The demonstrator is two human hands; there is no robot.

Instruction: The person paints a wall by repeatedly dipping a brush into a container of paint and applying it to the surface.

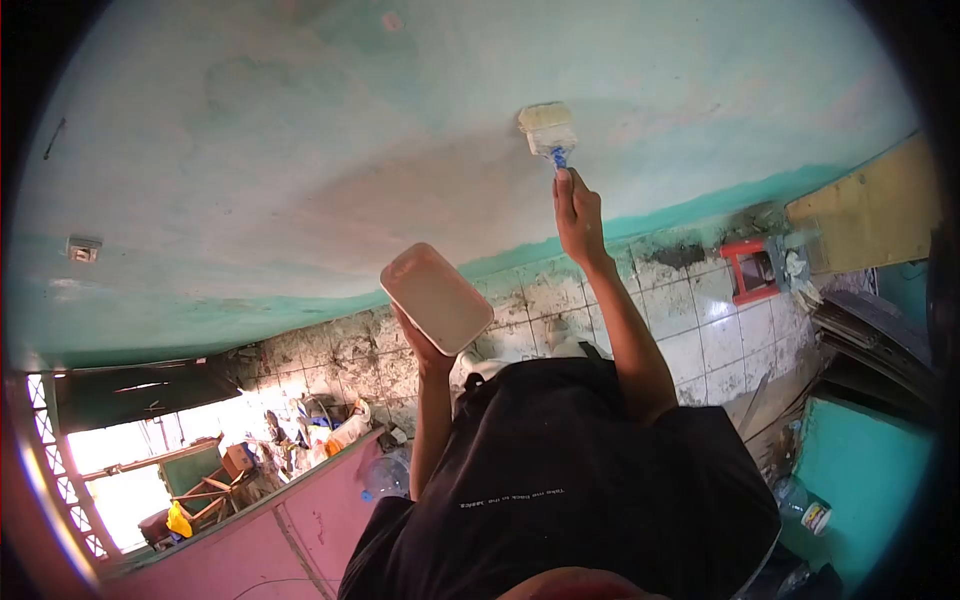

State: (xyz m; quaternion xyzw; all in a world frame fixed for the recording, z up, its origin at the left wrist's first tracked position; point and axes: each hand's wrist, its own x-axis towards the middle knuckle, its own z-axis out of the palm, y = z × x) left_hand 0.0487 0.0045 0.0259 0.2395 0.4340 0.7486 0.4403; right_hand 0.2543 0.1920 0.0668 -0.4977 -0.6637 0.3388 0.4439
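A wide, pale paintbrush (548, 128) with a blue handle lies against the green and whitish wall (400, 120). My right hand (578, 215) is closed around its handle, bristles pointing away from me. Lower and to the left, my left hand (425, 345) holds a shallow pinkish rectangular tray (438, 298) from beneath, its fingers mostly hidden behind it. Pale liquid appears to fill the tray. A gap separates tray and brush.
A red stool (752, 271) stands on the stained tiled floor (680, 320) at the right, near stacked dark sheets (875, 335). A pink partition (240, 550) runs along the lower left, with clutter beyond it. Plastic bottles (800, 503) lie at the lower right.
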